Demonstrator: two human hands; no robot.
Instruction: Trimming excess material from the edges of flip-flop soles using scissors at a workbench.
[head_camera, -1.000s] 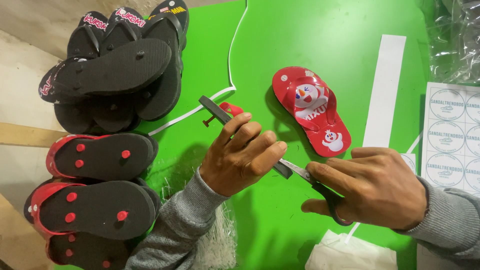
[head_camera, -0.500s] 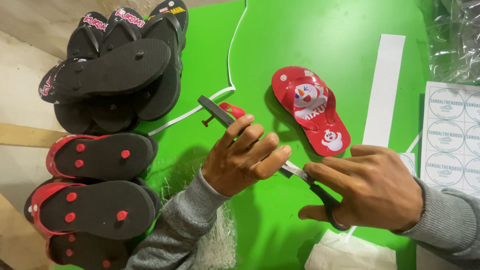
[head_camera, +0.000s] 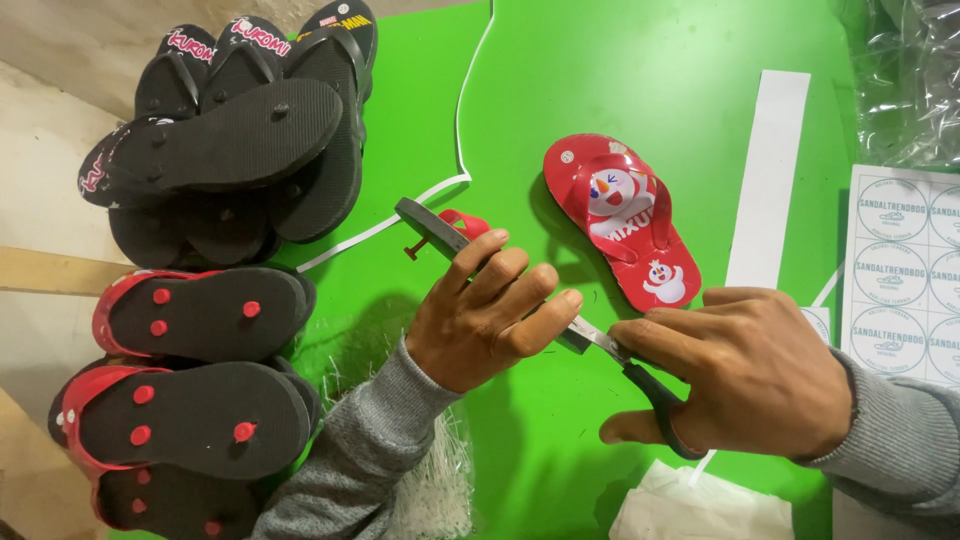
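My left hand (head_camera: 485, 315) grips a small flip-flop (head_camera: 432, 228) held on edge, its black sole toward me and a red strap showing behind. My right hand (head_camera: 745, 375) holds scissors (head_camera: 612, 350) by the black handle; the metal blades point left and reach under my left fingers at the flip-flop's near end. A second red flip-flop (head_camera: 625, 220) with cartoon snowman prints lies face up on the green table (head_camera: 640, 80), just beyond both hands.
Stacks of black flip-flops (head_camera: 240, 150) and red-soled black ones (head_camera: 200, 395) fill the left edge. A white cord (head_camera: 455, 150) runs across the table. A white paper strip (head_camera: 765, 180), a sticker sheet (head_camera: 905, 270), clear plastic bags (head_camera: 905, 70) and white tissue (head_camera: 700, 510) sit right.
Nearly nothing differs; my right hand and the scissors have shifted very slightly, both hands keeping their grip.
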